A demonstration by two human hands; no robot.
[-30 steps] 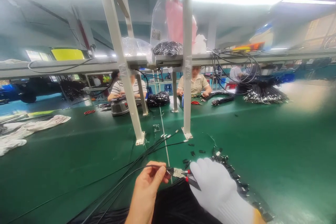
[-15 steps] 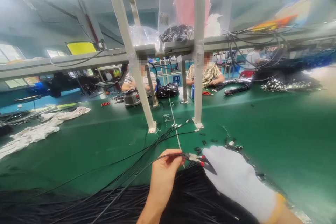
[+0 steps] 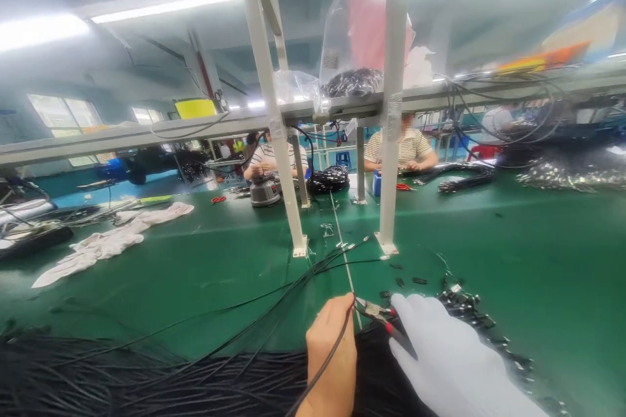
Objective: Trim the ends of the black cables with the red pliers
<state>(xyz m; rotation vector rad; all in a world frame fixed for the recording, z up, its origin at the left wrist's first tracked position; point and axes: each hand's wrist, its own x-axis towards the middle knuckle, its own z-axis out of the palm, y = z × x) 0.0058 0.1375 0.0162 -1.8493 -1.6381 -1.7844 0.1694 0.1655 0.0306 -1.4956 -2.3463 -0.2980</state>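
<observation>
Head view: above the surface [image 3: 220, 260], the bare left hand [image 3: 335, 332] pinches a cable [image 3: 327, 365] near its hidden end, best kept steady and clear of the bite of the pliers [image 3: 375, 311], whose handles [image 3: 403, 340] the gloved right hand [image 3: 437, 335] grips, ideally squeezing gently.

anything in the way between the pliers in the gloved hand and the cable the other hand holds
Nothing visible. The pliers in the gloved right hand reach right up to the left hand, which holds the black cable; contact is unclear. Small black pieces lie beyond, outside that gap.
</observation>
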